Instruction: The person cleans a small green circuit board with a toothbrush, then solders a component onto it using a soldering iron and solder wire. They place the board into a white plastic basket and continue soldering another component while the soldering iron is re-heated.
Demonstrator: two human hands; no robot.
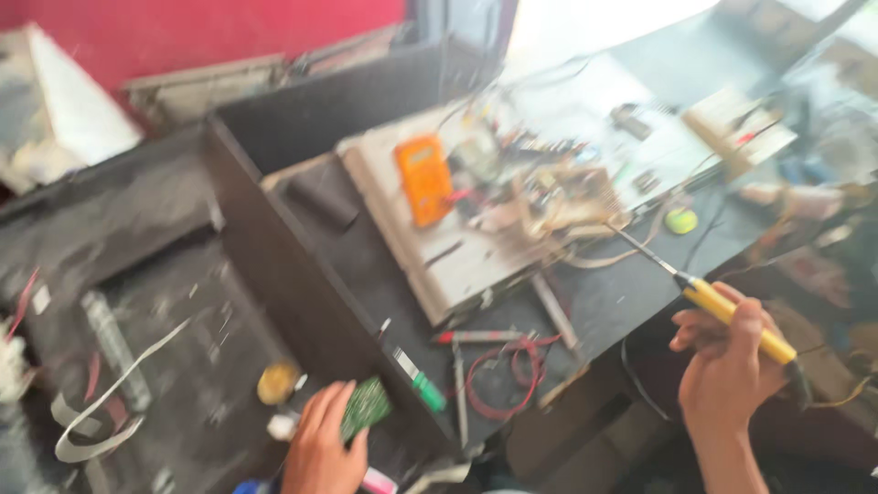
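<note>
Right of the orange multimeter (423, 178) | right hand (727, 366) clenched yellow soldering iron (732, 316), tip at wiring | left hand (320, 453) grasped green circuit board (366, 405) below it | steadier tip advisable.

Motion blur smears the whole view; daylight from the upper right washes the far bench (640, 64) into white glare.

Multimeter (423, 178) left of circuit boards (558, 197)

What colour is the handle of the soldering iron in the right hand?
Yellow. The soldering iron handle shows best in the head view, gripped by the right hand.
</note>
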